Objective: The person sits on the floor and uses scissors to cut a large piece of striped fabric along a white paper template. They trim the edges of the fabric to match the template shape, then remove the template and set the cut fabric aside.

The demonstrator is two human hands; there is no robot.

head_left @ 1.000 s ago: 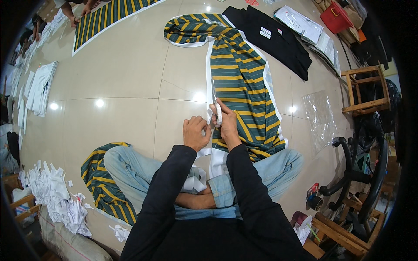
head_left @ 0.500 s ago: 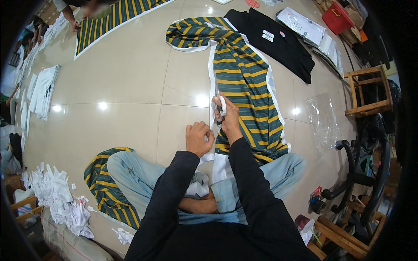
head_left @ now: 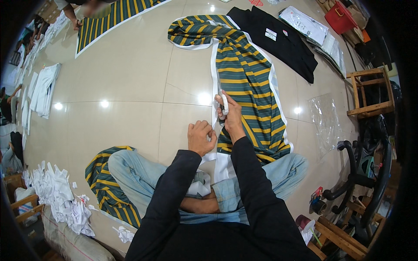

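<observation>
Knee-side striped piece [head_left: 111, 191]: one, bunched on the floor [head_left: 126, 126] beside the left knee.
Left grip [head_left: 201, 138]: one, fingers curled near the front cloth's white border [head_left: 214, 65]; whether they pinch it, I cannot tell.
Right grip [head_left: 233, 116]: one, closed around the scissors.
Scissors [head_left: 225, 104]: one pair, white wrapping on the handle, pointing away along the border.
Front cloth [head_left: 257, 104]: one, on the floor before the crossed legs; dark green, yellow bands, thin pale lines, white-edged, creased, far end flopped leftward.
Black garment [head_left: 276, 45]: one, just beside that far end.
Far striped piece [head_left: 104, 28]: one, a co-worker's hand [head_left: 77, 24] at its corner.
</observation>
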